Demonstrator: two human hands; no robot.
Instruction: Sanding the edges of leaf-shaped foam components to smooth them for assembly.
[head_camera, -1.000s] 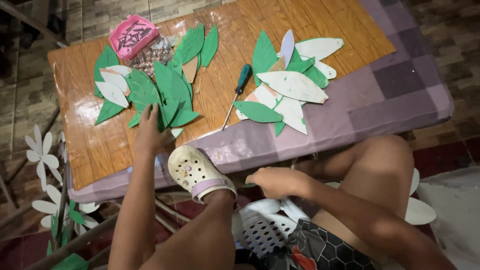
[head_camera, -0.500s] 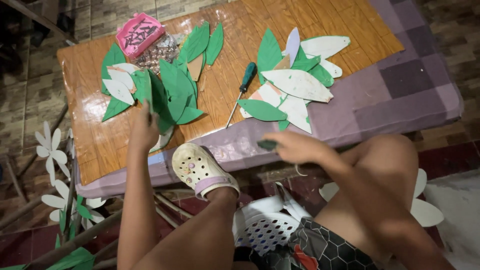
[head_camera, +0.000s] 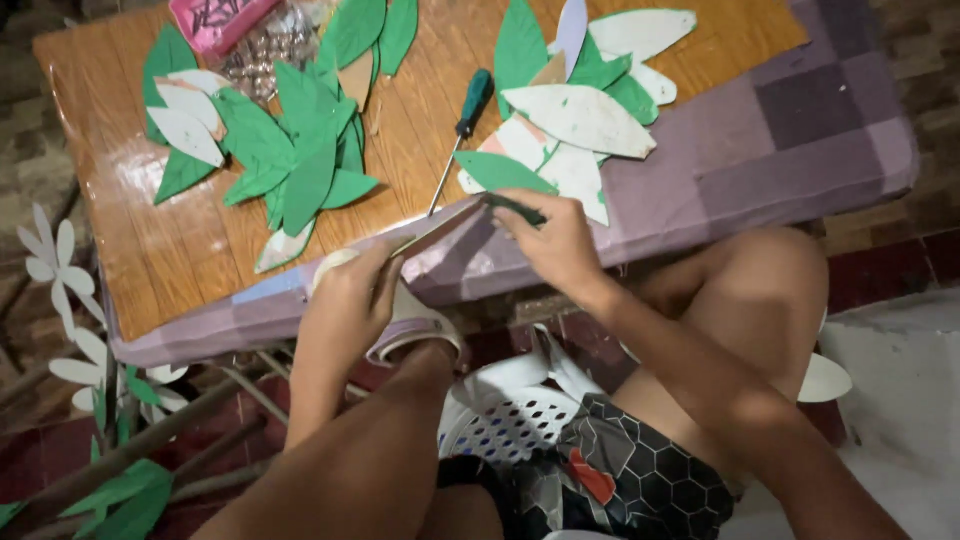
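Head view: we see both hands pinching one leaf-shaped cutout (head_camera: 445, 225) edge-on over the near edge of the desk (head_camera: 160, 260), left hand (head_camera: 350, 300) closed on its lower end, right hand (head_camera: 555, 240) closed on its upper end. On the desk lie a screwdriver (head_camera: 462, 125) between a green leaf pile (head_camera: 295, 150) and a green-and-white leaf pile (head_camera: 580, 110); a pink basket (head_camera: 215, 18) sits at the far edge.

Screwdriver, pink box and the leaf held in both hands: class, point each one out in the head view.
screwdriver (head_camera: 474, 97), head view, on its green handle.
pink box (head_camera: 215, 17), head view, on its lid.
held leaf (head_camera: 440, 228), head view, on the pale middle between left hand (head_camera: 352, 300) and right hand (head_camera: 555, 240).
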